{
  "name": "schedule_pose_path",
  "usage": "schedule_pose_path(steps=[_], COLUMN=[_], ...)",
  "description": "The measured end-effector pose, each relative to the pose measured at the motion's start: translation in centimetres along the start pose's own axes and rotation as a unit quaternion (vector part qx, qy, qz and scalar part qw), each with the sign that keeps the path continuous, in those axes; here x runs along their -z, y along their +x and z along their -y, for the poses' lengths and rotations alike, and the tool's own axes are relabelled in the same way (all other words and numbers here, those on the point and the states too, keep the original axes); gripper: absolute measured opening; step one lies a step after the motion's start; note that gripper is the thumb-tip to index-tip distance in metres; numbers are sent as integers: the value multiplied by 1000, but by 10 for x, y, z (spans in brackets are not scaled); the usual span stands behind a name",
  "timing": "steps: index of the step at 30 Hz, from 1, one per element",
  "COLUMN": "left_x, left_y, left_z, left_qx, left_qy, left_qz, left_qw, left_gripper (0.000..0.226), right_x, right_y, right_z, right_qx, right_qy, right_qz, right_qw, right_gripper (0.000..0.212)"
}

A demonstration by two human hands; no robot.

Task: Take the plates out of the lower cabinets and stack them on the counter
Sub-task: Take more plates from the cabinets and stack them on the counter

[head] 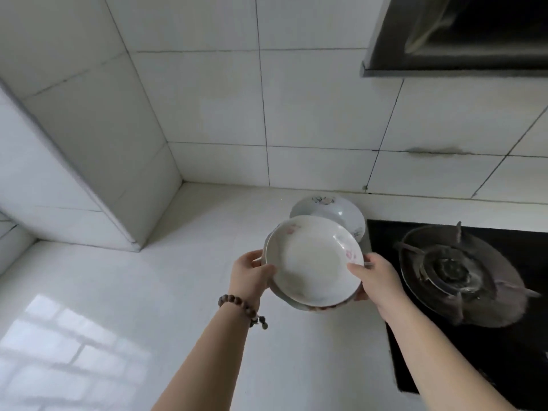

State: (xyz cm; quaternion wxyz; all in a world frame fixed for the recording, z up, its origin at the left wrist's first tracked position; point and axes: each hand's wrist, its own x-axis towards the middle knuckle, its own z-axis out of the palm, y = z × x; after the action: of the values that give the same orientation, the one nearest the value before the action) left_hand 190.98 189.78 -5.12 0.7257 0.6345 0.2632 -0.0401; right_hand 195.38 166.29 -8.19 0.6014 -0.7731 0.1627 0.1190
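Note:
I hold a small stack of white plates [314, 261] with faint pink flower marks above the white counter [178, 292]. My left hand [252, 272], with a bead bracelet on the wrist, grips the stack's left rim. My right hand [375, 277] grips its right rim, thumb on top. The rim of at least one more plate shows under the top one. Behind it, near the wall, another white plate [338, 213] with a bluish pattern rests on the counter, partly hidden by the held stack.
A black gas hob [444, 336] with a burner and pan support [453, 271] lies to the right of the plates. A range hood [456, 37] hangs above it. Tiled walls close the back, and a tiled column [98, 161] juts out at left.

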Motion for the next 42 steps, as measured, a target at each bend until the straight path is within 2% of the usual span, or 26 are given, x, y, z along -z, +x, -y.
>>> schedule_pose_path(steps=[5,13,18,22,25,28,33,35,37,40,42], left_x=[-15,-52,-68,-77,-83,-89,-98,-101,-102,-100,-97], left_y=[61,122,150,168,176,178,181,183,184,184,183], left_z=[-26,-36,-42,-42,-39,-36,-35,-37,-36,-30,-23], left_qx=[4,54,58,49,52,44,9,0,-3,3,1], left_qy=[24,-7,20,58,86,112,148,173,197,198,197], left_qz=[36,55,37,15,-20,-24,-39,-49,-54,-54,-43], left_qw=[999,997,997,997,995,992,988,984,979,979,979], left_gripper=[30,39,34,28,32,31,23,34,36,30,17], right_x=[-9,1,4,3,1,0,0,-1,-3,-4,-6], right_y=[32,79,111,130,140,147,153,154,155,154,153], right_z=[19,38,46,49,49,47,39,38,38,38,37], right_qx=[-4,-15,-4,-17,-27,-38,-35,-35,-39,-42,-40], right_qy=[8,-77,-190,-197,-219,-238,-263,-265,-262,-271,-280], right_qz=[-63,-107,-124,-125,-126,-130,-138,-144,-148,-150,-149], right_qw=[998,991,974,972,967,962,954,953,953,950,947], right_gripper=[15,16,23,27,31,34,26,27,30,32,31])
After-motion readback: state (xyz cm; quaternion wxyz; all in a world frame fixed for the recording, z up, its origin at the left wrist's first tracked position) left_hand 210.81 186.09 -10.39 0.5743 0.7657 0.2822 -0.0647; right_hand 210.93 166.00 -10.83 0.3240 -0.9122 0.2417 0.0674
